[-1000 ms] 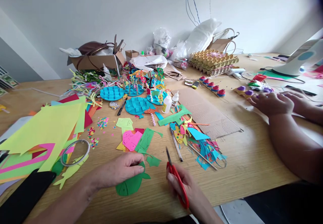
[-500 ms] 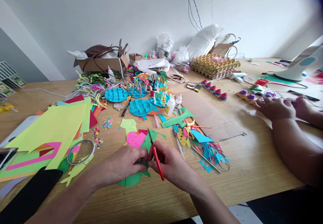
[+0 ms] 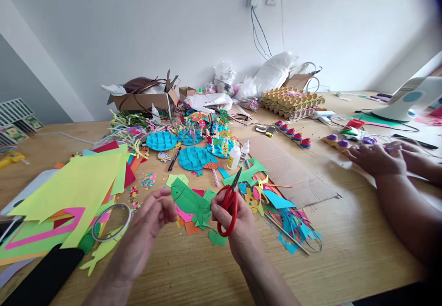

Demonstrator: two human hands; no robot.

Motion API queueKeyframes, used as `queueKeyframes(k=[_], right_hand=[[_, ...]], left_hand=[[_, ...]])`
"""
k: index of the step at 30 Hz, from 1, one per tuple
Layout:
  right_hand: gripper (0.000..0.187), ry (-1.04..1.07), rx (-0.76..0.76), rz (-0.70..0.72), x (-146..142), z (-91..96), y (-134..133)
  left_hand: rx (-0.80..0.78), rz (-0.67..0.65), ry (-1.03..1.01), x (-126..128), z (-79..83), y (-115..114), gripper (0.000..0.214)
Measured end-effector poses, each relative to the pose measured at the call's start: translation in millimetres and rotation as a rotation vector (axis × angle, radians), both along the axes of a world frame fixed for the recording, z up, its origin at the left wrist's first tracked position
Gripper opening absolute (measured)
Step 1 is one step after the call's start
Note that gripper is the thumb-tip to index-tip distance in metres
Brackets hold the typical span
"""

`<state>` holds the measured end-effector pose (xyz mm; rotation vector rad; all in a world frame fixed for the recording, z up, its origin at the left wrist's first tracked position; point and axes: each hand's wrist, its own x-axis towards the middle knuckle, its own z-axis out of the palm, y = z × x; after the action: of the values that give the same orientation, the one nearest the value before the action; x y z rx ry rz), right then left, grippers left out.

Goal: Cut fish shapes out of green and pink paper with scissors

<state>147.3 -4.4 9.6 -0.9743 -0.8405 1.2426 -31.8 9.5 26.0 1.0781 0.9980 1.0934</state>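
Observation:
My right hand (image 3: 238,223) grips red-handled scissors (image 3: 229,208), their blades pointing up and to the right. Its thumb and fingertips also pinch the tail end of a green paper fish (image 3: 188,200) with drawn lines for gill and eye. Just left of the fish's head, my left hand (image 3: 152,216) hovers with loosely bent fingers and nothing in it. Beneath the fish lie pink paper (image 3: 184,215) and orange paper (image 3: 194,228), partly hidden. A green scrap (image 3: 217,238) rests on the table below the scissors.
Coloured paper sheets (image 3: 86,177) and a tape roll (image 3: 111,222) lie at left. Ahead are blue discs (image 3: 195,158), glue bottles (image 3: 234,157) and a black marker (image 3: 174,158). Paper scraps (image 3: 290,221) and cardboard (image 3: 293,172) lie right, near another person's hands (image 3: 380,158).
My left hand has let go of the green paper and moved left. My right hand now holds up the fish, and the scissors have turned to point rightward. A green scrap lies on the table.

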Motion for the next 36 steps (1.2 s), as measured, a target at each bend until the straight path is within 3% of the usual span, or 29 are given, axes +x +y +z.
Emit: queueKeyframes(k=[5,9,14,25,32,36], right_hand=[[0.02,0.049,0.021,0.005,-21,-5.1,0],[0.022,0.027,-0.005,0.095,-22,-2.1,-1],[0.022,-0.072,-0.046,0.211,-14,7.7,1],[0.024,-0.039,-0.035,0.161,-23,10.7,1],[0.03,-0.442,0.043,0.425,-8,2.1,-18],[0.028,-0.686,0.056,0.502,-7,-5.2,-28]], left_hand=[[0.045,-0.092,0.111,29,-10.8,-8,0.027],[0.082,-0.024,0.287,30,-1.6,-1,0.019],[0.15,-0.153,0.405,21,10.5,6,0.02],[0.086,-0.156,0.258,24,7.0,2,0.017],[0.046,0.086,0.151,13,7.2,3,0.011],[0.002,0.111,0.09,14,11.2,2,0.01]])
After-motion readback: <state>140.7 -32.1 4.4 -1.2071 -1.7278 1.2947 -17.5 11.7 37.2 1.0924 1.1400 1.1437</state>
